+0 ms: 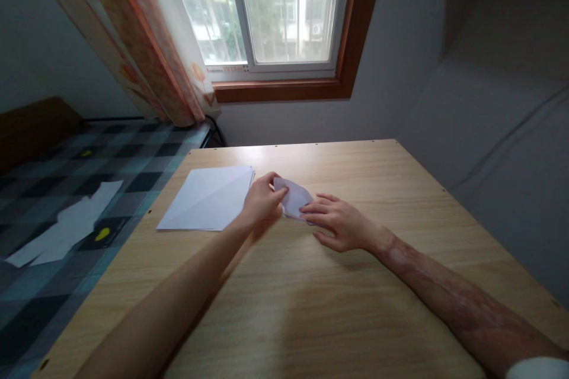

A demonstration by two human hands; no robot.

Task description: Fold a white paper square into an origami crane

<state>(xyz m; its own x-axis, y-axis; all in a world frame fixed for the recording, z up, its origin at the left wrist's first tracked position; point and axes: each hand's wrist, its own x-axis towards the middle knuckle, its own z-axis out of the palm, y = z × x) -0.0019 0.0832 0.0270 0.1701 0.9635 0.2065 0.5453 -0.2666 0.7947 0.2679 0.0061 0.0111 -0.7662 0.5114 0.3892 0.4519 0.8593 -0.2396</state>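
A small folded piece of white paper (295, 198) is between my two hands, just above the wooden table. My left hand (263, 198) pinches its left end between thumb and fingers. At the paper's right end, my right hand (338, 220) touches the edge with its fingertips, the fingers stretched out and spread. To the left of my left hand lies a stack of white paper sheets (208, 196), the top one marked by a diagonal crease. My left hand and forearm come close to the stack's right edge.
The light wooden table (284, 308) reaches toward the wall under a barred window (288, 12). On the left, a bed with a checked cover (35, 290) holds several white paper strips (71, 225). A patterned curtain (146, 35) hangs behind it.
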